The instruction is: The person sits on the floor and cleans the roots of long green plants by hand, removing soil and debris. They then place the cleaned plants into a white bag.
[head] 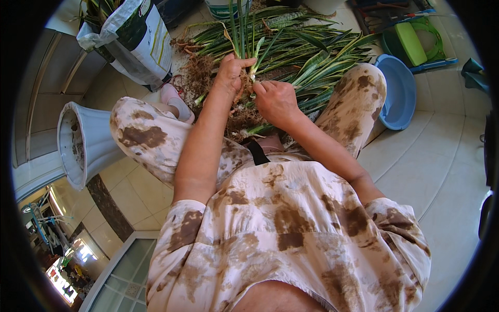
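Observation:
A snake plant [242, 31] stands upright in my left hand [230, 74], whose fingers close around the base of its leaves. My right hand [276, 99] pinches the pale root end of the plant just to the right and lower down. Brown roots hang between the two hands. Under and beyond them lies a large heap of snake plant leaves [288, 43], green with yellow edges. Tangled roots [200, 74] spread on the heap's left side, and more roots and cut pieces lie below my hands, between my legs.
At the left stand a white plastic bag [136, 43] holding plants and a tall whitish pot [93, 136] lying tilted. A blue basin [397, 91] is beside my right knee, with a green plastic stool [411, 43] behind it. A white bucket [220, 8] stands beyond the heap.

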Demonstrator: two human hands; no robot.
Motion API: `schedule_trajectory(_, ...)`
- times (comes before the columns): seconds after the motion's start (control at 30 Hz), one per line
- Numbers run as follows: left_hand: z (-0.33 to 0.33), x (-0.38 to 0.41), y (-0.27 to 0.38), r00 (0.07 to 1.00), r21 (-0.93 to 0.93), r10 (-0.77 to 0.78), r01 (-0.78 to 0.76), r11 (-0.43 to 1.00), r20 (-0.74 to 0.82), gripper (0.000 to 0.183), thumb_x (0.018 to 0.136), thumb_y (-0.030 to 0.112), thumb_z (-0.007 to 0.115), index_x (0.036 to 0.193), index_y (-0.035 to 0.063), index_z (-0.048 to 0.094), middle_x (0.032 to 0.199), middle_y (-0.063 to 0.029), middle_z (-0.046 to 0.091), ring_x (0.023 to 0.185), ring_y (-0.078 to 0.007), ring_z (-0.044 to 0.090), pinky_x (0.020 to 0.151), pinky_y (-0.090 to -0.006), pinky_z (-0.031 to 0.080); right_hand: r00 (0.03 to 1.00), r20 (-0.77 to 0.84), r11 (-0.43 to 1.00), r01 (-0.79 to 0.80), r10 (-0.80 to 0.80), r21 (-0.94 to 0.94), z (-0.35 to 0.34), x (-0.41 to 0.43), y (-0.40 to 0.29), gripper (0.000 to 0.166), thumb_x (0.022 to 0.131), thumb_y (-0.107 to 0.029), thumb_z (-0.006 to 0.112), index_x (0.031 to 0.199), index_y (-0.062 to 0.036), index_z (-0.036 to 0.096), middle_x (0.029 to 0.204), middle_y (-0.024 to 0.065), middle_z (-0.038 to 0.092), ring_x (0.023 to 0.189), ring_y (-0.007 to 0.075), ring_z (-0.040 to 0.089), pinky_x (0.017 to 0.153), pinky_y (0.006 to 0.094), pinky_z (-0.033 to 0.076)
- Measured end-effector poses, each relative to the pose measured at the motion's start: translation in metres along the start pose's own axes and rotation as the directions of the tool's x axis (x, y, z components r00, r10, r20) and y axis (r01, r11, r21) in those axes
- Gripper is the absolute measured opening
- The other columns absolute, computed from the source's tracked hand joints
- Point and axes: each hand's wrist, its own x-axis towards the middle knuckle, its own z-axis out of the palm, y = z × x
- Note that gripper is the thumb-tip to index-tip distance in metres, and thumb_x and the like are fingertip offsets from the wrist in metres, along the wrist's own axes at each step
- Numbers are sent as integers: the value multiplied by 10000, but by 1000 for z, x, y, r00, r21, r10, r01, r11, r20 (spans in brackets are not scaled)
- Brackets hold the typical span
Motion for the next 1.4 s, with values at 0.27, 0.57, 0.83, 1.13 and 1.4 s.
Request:
schedule_trajectory(0.27, -27, 17, 10, 995, -11, 87, -86, 996, 40, 121, 816, -11, 674, 932, 10, 648, 839, -97, 676, 718, -216, 664, 620, -334, 544, 773, 6, 653, -540, 634, 531, 1, -4, 27, 103, 882, -108, 581, 870, -13, 619, 736, 90, 569, 584, 250, 553, 534, 364, 476)
schedule_trajectory(0.57, -3, -7, 22, 988, 31, 97, -101, 994, 119, 187, 798, -16, 695, 975, 28, 651, 883, -54, 677, 743, -167, 640, 659, -286, 505, 548, 569, -381, -426, 613, 820, 23, 28, 83, 213, 942, -207, 627, 970, -11, 549, 741, 12, 501, 529, 81, 375, 476, 311, 291)
schedule_trajectory(0.83, -6, -7, 19, 990, 81, 139, -141, 987, 31, 174, 778, -17, 697, 939, 32, 653, 843, -47, 666, 776, -164, 617, 740, -281, 464, 469, 306, 59, -617, 828, 785, 29, 34, 55, 317, 895, -259, 691, 714, -28, 571, 563, 36, 488, 443, 116, 365, 435, 345, 282)
schedule_trajectory(1.13, -37, 16, 40, 995, -188, 103, -97, 977, 18, 156, 841, 24, 680, 952, -76, 636, 830, -167, 668, 744, -245, 674, 630, -345, 579, 966, 24, 944, -257, 258, 207, 19, -20, -29, 145, 776, -138, 703, 829, -70, 586, 693, 151, 603, 616, 351, 620, 557, 447, 493)
schedule_trajectory(1.4, -28, -7, 40, 987, -222, -115, 137, 965, 109, 233, 884, 170, 650, 1018, -20, 668, 864, -107, 690, 721, -212, 670, 631, -383, 573, 697, 274, 358, -616, 663, 702, 12, 2, 56, 372, 1026, -349, 441, 867, -24, 529, 675, 78, 492, 615, 213, 456, 609, 436, 389)
